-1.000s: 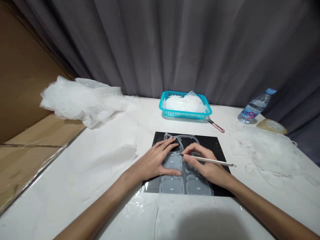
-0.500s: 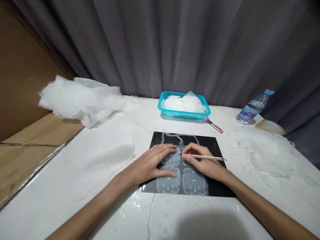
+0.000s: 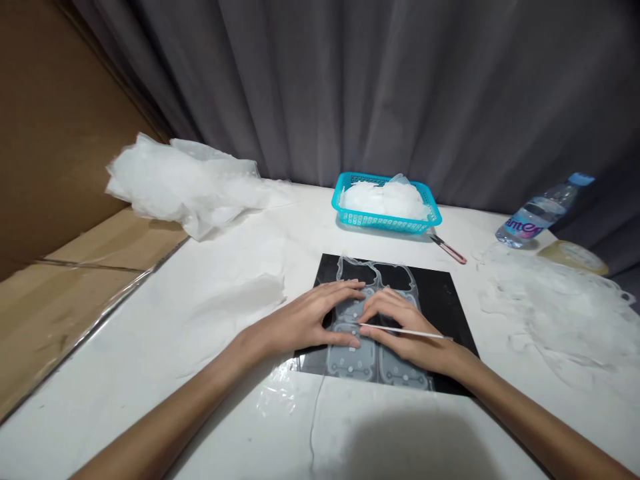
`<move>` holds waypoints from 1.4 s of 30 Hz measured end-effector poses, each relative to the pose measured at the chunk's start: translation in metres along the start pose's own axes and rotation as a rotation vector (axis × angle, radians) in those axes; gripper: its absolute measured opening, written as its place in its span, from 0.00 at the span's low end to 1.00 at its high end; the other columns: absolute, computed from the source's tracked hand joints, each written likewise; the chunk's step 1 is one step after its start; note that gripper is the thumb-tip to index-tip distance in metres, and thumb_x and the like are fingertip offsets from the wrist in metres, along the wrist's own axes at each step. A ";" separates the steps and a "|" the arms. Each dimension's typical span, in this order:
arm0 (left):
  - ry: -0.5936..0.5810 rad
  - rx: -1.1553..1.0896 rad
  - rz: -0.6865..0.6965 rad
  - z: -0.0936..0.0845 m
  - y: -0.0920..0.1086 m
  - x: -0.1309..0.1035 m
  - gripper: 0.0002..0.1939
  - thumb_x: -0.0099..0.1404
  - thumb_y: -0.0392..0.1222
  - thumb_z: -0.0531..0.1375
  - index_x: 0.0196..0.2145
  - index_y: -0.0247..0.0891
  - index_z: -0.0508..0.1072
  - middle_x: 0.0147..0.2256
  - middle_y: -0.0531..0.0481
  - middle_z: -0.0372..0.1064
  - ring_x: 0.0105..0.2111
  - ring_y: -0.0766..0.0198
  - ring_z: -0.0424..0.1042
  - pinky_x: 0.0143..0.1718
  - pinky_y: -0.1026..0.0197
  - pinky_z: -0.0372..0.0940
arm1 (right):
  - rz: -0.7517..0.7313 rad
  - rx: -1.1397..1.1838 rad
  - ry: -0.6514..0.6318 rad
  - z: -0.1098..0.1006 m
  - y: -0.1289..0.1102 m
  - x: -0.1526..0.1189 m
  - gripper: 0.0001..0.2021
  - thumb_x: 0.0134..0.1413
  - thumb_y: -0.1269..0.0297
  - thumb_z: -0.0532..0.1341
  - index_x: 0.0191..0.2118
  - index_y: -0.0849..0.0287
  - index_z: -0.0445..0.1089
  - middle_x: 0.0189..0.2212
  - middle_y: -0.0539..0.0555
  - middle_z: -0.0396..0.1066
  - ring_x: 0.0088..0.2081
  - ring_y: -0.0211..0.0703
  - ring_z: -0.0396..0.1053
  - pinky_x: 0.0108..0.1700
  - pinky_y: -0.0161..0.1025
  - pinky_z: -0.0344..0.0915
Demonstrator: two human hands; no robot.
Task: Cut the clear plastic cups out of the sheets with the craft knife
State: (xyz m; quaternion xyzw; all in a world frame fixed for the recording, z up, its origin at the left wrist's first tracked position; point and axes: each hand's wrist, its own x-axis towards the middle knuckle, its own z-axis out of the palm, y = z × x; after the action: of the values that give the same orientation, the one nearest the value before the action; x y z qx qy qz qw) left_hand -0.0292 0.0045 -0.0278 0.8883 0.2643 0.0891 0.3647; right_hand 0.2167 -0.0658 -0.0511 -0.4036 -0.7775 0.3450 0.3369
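A translucent plastic sheet [image 3: 353, 363] with rounded-square panels lies on a black board [image 3: 443, 303]. Its top part shows two openings with thin rims around them. My left hand [image 3: 320, 313] rests on the left panels, thumb and fingers spread. My right hand [image 3: 400, 327] pinches a slim white pen-like tool [image 3: 413, 331], held low and nearly flat. The tool's front end touches or hovers just over the sheet between my left thumb and forefinger; its tip is too small to make out. Part of the right panels is hidden under my right hand.
A blue basket [image 3: 387, 221] of white translucent pieces stands at the back, with pink-handled snips [image 3: 450, 250] beside it. A water bottle [image 3: 543, 215], a tape roll [image 3: 575, 255] and thin scraps [image 3: 565, 307] lie right. Crumpled plastic [image 3: 185, 183] and cardboard [image 3: 105, 240] are left.
The view has shifted, so everything sits further right. My right hand has moved the tool's tip down and left over the sheet, closer to my left thumb. My left hand stays spread on the sheet.
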 end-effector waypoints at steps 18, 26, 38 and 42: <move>-0.031 0.004 0.026 -0.003 -0.011 0.000 0.36 0.68 0.62 0.65 0.69 0.55 0.63 0.74 0.50 0.51 0.72 0.47 0.55 0.71 0.46 0.54 | -0.285 -0.463 0.034 0.006 -0.009 -0.002 0.05 0.72 0.69 0.57 0.41 0.58 0.67 0.40 0.56 0.74 0.42 0.46 0.71 0.46 0.43 0.70; -0.021 -0.005 0.006 -0.004 -0.012 0.000 0.39 0.66 0.62 0.67 0.70 0.56 0.62 0.74 0.51 0.52 0.72 0.47 0.55 0.71 0.48 0.55 | -0.376 -0.587 0.031 0.011 0.005 -0.003 0.06 0.75 0.69 0.55 0.43 0.57 0.68 0.42 0.55 0.76 0.43 0.43 0.72 0.45 0.40 0.68; -0.060 -0.016 -0.037 -0.006 -0.007 -0.001 0.41 0.68 0.64 0.65 0.72 0.57 0.56 0.75 0.50 0.49 0.73 0.45 0.52 0.71 0.45 0.54 | -0.253 -0.497 -0.006 0.001 -0.006 -0.012 0.05 0.73 0.70 0.55 0.42 0.57 0.67 0.42 0.56 0.73 0.43 0.44 0.70 0.46 0.41 0.68; -0.026 -0.054 -0.017 -0.004 -0.010 -0.002 0.43 0.66 0.63 0.66 0.73 0.57 0.55 0.74 0.49 0.52 0.72 0.44 0.54 0.71 0.45 0.55 | -0.305 -0.577 0.036 0.010 -0.001 -0.008 0.04 0.73 0.67 0.57 0.43 0.57 0.68 0.42 0.55 0.74 0.42 0.43 0.71 0.45 0.40 0.68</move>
State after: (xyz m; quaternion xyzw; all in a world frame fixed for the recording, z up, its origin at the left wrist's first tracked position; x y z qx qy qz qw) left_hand -0.0364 0.0122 -0.0319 0.8770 0.2646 0.0818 0.3926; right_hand 0.2114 -0.0756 -0.0574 -0.3673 -0.8887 0.0487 0.2699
